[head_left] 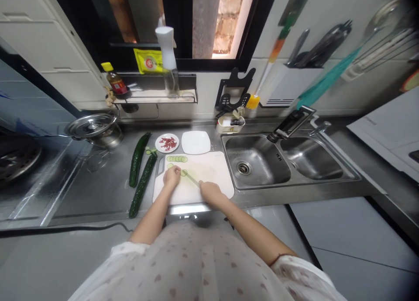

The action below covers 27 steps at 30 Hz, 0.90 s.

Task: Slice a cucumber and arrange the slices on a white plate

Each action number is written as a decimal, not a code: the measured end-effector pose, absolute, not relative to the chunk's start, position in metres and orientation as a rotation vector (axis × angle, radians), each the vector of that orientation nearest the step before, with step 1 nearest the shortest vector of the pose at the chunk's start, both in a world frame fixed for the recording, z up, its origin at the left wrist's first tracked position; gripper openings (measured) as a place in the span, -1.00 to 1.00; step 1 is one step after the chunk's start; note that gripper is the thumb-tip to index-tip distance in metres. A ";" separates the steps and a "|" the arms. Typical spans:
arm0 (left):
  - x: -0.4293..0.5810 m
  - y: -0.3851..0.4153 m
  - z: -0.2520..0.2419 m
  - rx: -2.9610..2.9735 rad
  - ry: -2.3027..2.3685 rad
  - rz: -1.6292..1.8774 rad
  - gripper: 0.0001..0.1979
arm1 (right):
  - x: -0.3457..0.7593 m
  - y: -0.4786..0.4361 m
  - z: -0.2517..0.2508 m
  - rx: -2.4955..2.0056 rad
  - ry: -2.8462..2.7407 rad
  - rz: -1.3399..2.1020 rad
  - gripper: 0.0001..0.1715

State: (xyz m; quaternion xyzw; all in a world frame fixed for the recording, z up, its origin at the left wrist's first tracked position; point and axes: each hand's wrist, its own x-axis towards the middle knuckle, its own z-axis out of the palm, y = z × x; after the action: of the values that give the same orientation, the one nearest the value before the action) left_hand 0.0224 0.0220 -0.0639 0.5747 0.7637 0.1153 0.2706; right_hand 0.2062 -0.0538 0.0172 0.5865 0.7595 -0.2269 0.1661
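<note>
On the white cutting board, my right hand is closed round the handle of a small knife. Its narrow blade points left and away from me. By the blade's tip lies a thin cucumber slice. My left hand is just left of that slice, fingertips pressed together; what they pinch, if anything, is too small to make out. A row of overlapping cucumber slices rests along the board's far left side. Two whole cucumbers lie left of the board.
Behind the board stand a plate with chopped red bits and a white square plate. Cucumber scraps lie near the cucumbers. To the right is a double sink with a faucet; a lidded pot stands at left.
</note>
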 end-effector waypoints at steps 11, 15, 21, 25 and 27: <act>0.022 0.022 -0.064 1.552 2.059 0.298 -0.79 | 0.205 -0.054 0.017 1.664 2.166 -0.650 -0.61; 0.022 0.022 -0.063 1.553 2.059 0.289 -0.79 | 0.208 -0.055 0.018 1.676 2.158 -0.668 -0.61; 0.023 0.023 -0.064 1.556 2.057 0.291 -0.79 | 0.204 -0.052 0.022 1.685 2.140 -0.679 -0.61; 0.022 0.023 -0.064 1.551 2.057 0.288 -0.80 | 0.202 -0.051 0.022 1.685 2.141 -0.675 -0.62; 0.022 0.023 -0.064 1.552 2.058 0.291 -0.80 | 0.202 -0.050 0.021 1.679 2.153 -0.670 -0.61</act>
State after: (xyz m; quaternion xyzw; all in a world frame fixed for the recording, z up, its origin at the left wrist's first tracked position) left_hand 0.0223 0.0230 -0.0641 0.5761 0.7637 0.1081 0.2704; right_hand 0.2020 -0.0505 0.0207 0.5891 0.7555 -0.2349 0.1643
